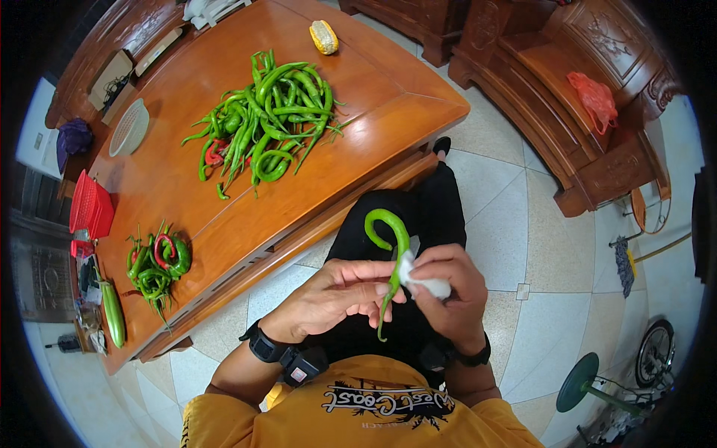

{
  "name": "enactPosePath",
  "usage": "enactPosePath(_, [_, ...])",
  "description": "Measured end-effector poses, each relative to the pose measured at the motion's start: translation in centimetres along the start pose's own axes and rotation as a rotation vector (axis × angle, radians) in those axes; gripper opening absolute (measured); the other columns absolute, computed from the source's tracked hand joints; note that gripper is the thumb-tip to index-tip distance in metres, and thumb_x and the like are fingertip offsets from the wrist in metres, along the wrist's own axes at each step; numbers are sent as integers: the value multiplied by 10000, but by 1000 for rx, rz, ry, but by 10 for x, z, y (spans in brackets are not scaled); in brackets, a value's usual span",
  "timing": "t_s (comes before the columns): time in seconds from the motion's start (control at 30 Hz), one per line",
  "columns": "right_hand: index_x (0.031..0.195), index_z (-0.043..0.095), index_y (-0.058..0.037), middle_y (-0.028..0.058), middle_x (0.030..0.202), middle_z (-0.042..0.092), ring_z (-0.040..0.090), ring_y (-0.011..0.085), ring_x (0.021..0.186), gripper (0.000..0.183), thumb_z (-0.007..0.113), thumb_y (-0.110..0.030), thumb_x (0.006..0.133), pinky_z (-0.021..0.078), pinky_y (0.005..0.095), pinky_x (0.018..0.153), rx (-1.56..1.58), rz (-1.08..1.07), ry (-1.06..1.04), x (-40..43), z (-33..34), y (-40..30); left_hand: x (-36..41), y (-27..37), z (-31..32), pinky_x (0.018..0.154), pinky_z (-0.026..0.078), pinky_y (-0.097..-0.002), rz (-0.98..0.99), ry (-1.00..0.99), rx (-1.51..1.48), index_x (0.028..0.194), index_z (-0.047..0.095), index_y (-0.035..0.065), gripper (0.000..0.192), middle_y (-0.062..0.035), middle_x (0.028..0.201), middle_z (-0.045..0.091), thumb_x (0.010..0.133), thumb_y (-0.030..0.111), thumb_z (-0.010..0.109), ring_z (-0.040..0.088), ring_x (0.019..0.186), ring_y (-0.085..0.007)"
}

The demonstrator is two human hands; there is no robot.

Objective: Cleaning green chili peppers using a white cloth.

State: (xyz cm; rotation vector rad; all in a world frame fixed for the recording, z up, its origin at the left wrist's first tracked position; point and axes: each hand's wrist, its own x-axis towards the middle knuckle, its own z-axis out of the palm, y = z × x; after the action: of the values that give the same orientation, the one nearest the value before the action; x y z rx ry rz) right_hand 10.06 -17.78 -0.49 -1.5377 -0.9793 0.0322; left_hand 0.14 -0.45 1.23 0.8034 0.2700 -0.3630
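A long green chili pepper (pixel 398 232), hooked at its upper end, is pinched near its stem by my left hand (pixel 336 294). My right hand (pixel 454 291) grips a white cloth or tissue (pixel 428 283) and presses it against the pepper's side. Both hands are above my lap, apart from the table. On the wooden table (pixel 358 95) lies a large heap of green chili peppers (pixel 280 112), with a few red ones (pixel 215 152) at its lower left. A smaller pile of curled green and red peppers (pixel 157 260) sits closer to the table's left end.
A piece of corn cob (pixel 324 37) rests at the far side. Along the left are a white plastic basket (pixel 129 129), a red basket (pixel 91 204) and a long green vegetable (pixel 112 315). A carved wooden bench (pixel 538 73) at right holds a red plastic bag (pixel 594 101).
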Motion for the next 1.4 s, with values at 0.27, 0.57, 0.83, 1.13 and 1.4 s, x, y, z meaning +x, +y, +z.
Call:
enactPosePath(0.27, [904, 626, -48, 106, 937, 603, 614, 213, 809, 235, 702, 37, 699, 493, 287, 684, 58, -10, -74, 4, 1, 1, -2, -5, -6, 606, 463, -211, 16, 4, 78, 1273, 507, 6, 348, -74, 959, 627, 936, 94, 517, 576, 740, -101])
enactPosePath(0.57, [861, 626, -44, 104, 917, 604, 594, 188, 791, 204, 683, 42, 685, 465, 263, 698, 81, -8, -68, 4, 0, -1, 0, -4, -7, 612, 441, -205, 19, -24, 172, 1213, 560, 19, 304, -25, 884, 614, 913, 71, 555, 533, 705, -72])
enactPosePath(0.83, [896, 626, -59, 94, 943, 600, 613, 204, 796, 224, 696, 39, 708, 493, 279, 670, 60, -28, -89, 5, -3, 0, -1, 1, -4, 634, 452, -197, -4, 25, 266, 1202, 568, 31, 325, -30, 944, 626, 879, 49, 603, 534, 718, -57])
enactPosePath(1.13, [886, 628, -47, 101, 936, 604, 604, 202, 806, 209, 680, 41, 703, 479, 276, 692, 20, 35, -33, 2, -3, -1, 1, -3, -8, 832, 465, -219, 78, -86, 354, 1311, 465, 31, 482, -48, 1049, 607, 854, -13, 611, 563, 972, -100])
enactPosePath(1.4, [906, 628, -57, 97, 954, 603, 620, 215, 816, 241, 705, 31, 695, 498, 284, 682, 27, 13, -155, 1, -2, 2, 3, -8, -11, 780, 441, -203, 107, -21, 554, 1208, 563, 42, 358, -16, 975, 605, 855, 13, 617, 544, 895, -66])
